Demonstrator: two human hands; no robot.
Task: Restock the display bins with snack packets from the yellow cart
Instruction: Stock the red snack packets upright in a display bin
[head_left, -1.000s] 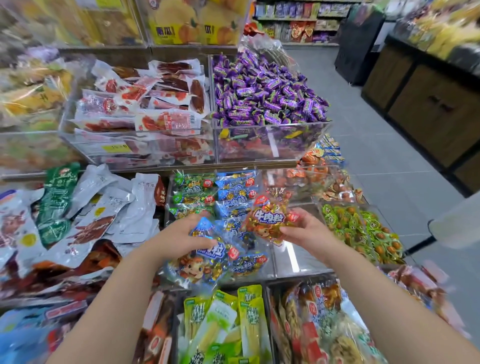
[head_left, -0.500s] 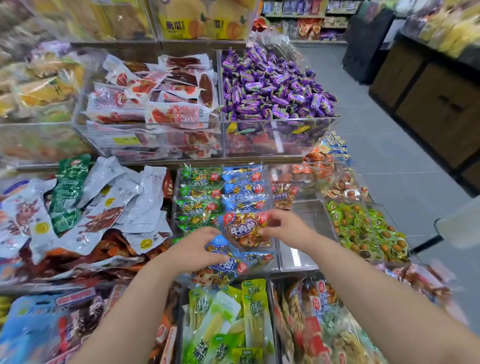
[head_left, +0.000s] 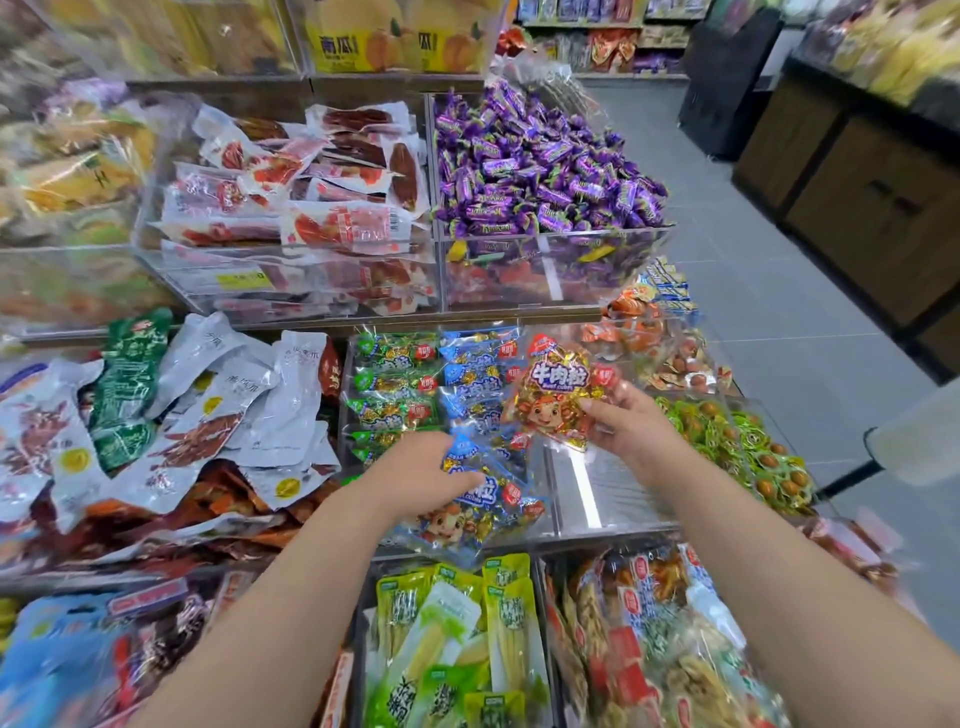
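Above a bare clear bin (head_left: 597, 499) on a crowded shop shelf, a person's right hand (head_left: 631, 434) holds up an orange packet (head_left: 558, 397) of wrapped snacks, its fingers (head_left: 618, 392) and thumb pinching the packet's right edge. Lower left, the left hand (head_left: 415, 478) curls over a blue packet (head_left: 470, 506) of the same kind. It grips the top of this packet, which lies at the front of the neighbouring compartment, near rows of green packets (head_left: 395, 382). Both held packets look light, soft and crinkly. Their glossy film is probably slippery, and the loose pieces inside are likely to shift. A pinch on the flat sealed edge or a corner seems the surest hold. No yellow cart is in view.
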